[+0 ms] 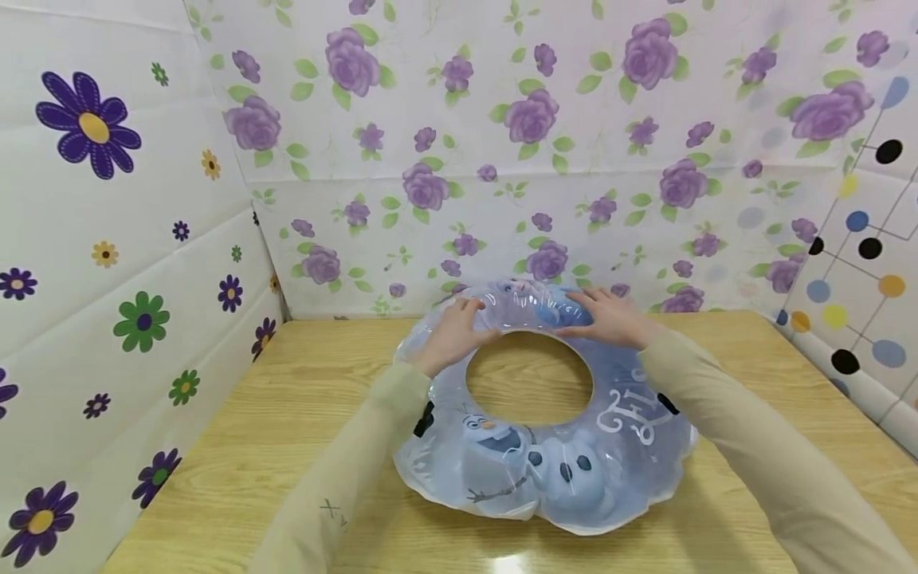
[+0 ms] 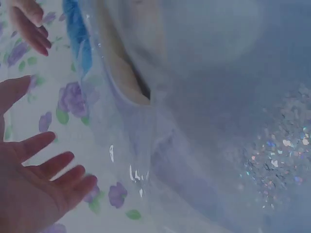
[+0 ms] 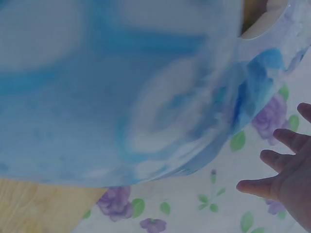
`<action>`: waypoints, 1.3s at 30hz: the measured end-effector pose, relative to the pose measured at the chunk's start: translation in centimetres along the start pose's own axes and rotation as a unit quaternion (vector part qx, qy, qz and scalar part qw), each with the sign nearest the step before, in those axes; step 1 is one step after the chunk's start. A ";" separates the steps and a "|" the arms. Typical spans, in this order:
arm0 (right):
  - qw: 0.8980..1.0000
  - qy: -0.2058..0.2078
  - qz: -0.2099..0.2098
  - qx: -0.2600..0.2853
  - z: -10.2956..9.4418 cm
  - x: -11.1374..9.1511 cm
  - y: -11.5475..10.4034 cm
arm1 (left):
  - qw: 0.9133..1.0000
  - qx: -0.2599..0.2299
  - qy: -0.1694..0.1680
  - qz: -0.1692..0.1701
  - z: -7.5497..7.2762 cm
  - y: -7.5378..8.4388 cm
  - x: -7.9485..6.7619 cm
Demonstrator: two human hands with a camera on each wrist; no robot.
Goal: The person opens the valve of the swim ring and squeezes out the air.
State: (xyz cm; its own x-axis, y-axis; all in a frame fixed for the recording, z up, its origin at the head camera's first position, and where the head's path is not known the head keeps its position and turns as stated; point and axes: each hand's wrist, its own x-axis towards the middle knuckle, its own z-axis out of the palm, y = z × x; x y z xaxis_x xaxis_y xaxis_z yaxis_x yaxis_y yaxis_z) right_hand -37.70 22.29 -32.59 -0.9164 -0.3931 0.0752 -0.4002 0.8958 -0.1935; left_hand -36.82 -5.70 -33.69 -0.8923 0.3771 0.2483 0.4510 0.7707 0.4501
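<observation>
A clear and pale blue inflatable swim ring (image 1: 566, 470), printed with a smiling snowman and white lettering, lies on the table below both arms. My left hand (image 1: 457, 331) is over the upper left of the ring, beside the centre hole. Its fingers are spread and relaxed in the left wrist view, with nothing gripped by that hand (image 2: 41, 179). Over the ring's upper right is my right hand (image 1: 606, 317), palm down. Loosely spread fingers show on that hand (image 3: 291, 170) in the right wrist view, near the ring's blue-printed edge (image 3: 233, 111).
The ring lies on a light wood-grain table (image 1: 315, 414). A rose-patterned sheet (image 1: 488, 199) hangs behind it. Flowered cloth (image 1: 172, 263) stands along the left side, and a dotted panel (image 1: 875, 319) along the right. Black tabs (image 1: 425, 418) sit on the ring's sides.
</observation>
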 end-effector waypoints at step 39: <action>0.998 0.000 0.050 0.030 4.8 -2.1 5.1 | 0.939 0.304 -0.001 -0.159 7.1 -2.0 2.9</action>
State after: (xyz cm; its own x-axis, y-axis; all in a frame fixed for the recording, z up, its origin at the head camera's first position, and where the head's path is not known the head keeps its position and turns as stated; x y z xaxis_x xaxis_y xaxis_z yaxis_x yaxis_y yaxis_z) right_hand -37.82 26.71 -38.44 -0.9520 -0.3017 0.0515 -0.3045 0.9170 -0.2577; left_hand -40.47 -2.50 -39.98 -0.9801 0.0792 0.1822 0.0669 0.9951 -0.0726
